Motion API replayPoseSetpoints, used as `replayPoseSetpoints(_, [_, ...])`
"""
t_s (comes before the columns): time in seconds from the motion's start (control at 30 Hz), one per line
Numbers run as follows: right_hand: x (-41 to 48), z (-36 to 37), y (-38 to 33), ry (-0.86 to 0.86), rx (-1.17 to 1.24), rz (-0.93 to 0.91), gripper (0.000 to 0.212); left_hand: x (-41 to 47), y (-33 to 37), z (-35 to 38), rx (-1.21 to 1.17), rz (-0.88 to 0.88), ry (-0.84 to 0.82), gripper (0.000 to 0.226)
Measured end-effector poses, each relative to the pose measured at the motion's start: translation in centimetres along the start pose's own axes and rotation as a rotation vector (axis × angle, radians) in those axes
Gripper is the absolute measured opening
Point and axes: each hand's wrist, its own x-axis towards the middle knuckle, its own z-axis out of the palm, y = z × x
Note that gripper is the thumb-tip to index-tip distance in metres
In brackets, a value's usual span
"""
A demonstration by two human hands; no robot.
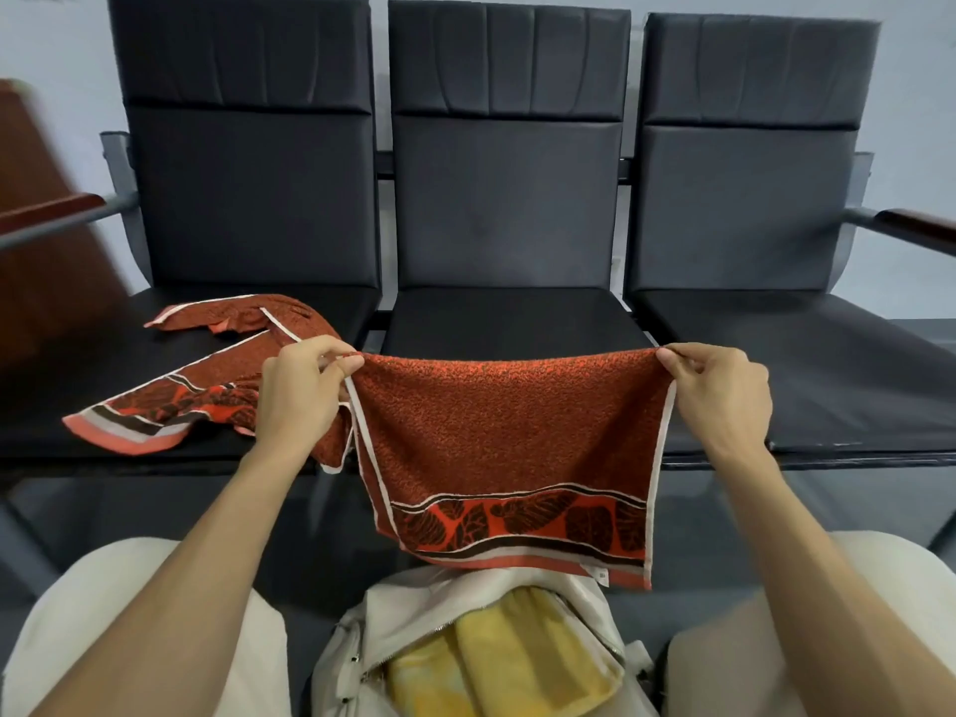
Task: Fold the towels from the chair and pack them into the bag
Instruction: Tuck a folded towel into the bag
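I'm holding the towel (507,437) up over the bag (414,608), left hand (300,390) pinching its top left corner and right hand (719,390) pinching the top right, fingers (341,354) clamped on the cloth at both ends. It's hanging flat between my hands, in front of the middle seat, its lower hem dangling close above the open bag.

To fold it well, I'm judging I should bring the two corners together with the white side borders matching. Keeping the top edge taut stops the halves skewing; then I'd halve it again to fit the opening.

The towel is rust-red terry, speckled dark, with white edging, a leaf-patterned band and a striped hem at the bottom. A matching towel (207,385) is lying crumpled on the left chair (103,354). A yellow towel (517,649) is already sitting in the bag.
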Motion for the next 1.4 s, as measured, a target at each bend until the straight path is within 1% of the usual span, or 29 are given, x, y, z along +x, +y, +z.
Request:
replayPoseSetpoints(0.13, [0.4,-0.2,0.3,-0.07,0.073,0.057,0.024,0.2,0.2,0.4,-0.134,-0.144,-0.016,0.005])
replayPoseSetpoints(0.23, [0.7,-0.2,0.7,-0.136,0.064,0.092,0.03,0.4,0.4,0.6,-0.249,-0.213,-0.06,0.011])
replayPoseSetpoints(0.3, [0.8,-0.1,0.8,-0.163,0.125,0.116,0.032,0.3,0.5,0.7,-0.229,-0.199,-0.075,0.018])
replayPoseSetpoints(0.37, [0.8,0.1,0.8,-0.2,0.301,0.175,0.025,0.4,0.4,0.7,-0.187,-0.175,-0.077,0.023])
replayPoseSetpoints(0.47, [1.1,0.1,0.9,-0.23,0.572,0.251,0.024,0.5,0.3,0.3,-0.201,-0.167,-0.098,0.021])
replayPoseSetpoints(0.53, [1.4,0.0,1.2,-0.195,0.615,0.26,0.022,0.6,0.3,0.0,-0.183,-0.157,-0.11,0.022])
replayPoseSetpoints(0.6, [1.7,-0.1,1.5,-0.177,0.632,0.267,0.01,0.5,0.3,-0.2,-0.098,-0.125,-0.106,0.028])
replayPoseSetpoints(0.63, [1.8,-0.1,1.7,-0.194,0.633,0.271,0.009,0.4,0.4,-0.3,-0.036,-0.104,-0.092,0.031])
replayPoseSetpoints(0.73, [1.6,-0.4,1.9,-0.271,0.601,0.243,0.022,0.2,0.7,-0.4,0.079,-0.062,-0.05,0.034])
replayPoseSetpoints(0.77, [1.5,-0.5,2.0,-0.272,0.534,0.203,0.022,0.1,0.7,-0.4,0.098,-0.043,-0.037,0.032])
replayPoseSetpoints(0.87, [1.0,-1.0,1.6,-0.224,0.206,0.055,0.022,0.1,0.5,-0.4,0.135,0.041,0.02,0.023])
replayPoseSetpoints(0.9, [0.8,-1.0,1.4,-0.214,0.139,0.024,0.021,0.1,0.4,-0.5,0.142,0.066,0.042,0.02])
replayPoseSetpoints(0.97, [0.6,-0.8,1.3,-0.179,0.079,0.005,0.019,0.1,0.3,-0.6,0.138,0.084,0.077,0.017])
replayPoseSetpoints(1.1, [0.5,-0.4,1.1,-0.061,0.065,-0.014,0.012,0.3,0.2,-0.5,0.131,0.087,0.1,0.014])
replayPoseSetpoints(1.23, [0.7,0.1,0.6,-0.001,0.054,-0.052,0.008,0.5,-0.3,-0.2,0.149,0.071,0.11,0.01])
replayPoseSetpoints(1.3, [0.7,0.4,0.0,-0.035,0.107,-0.025,0.007,0.5,0.0,-0.1,0.113,0.03,0.12,0.009])
replayPoseSetpoints(1.4, [0.9,0.4,-0.9,-0.222,0.223,0.067,0.008,0.4,0.5,0.2,0.018,-0.087,0.053,0.007])
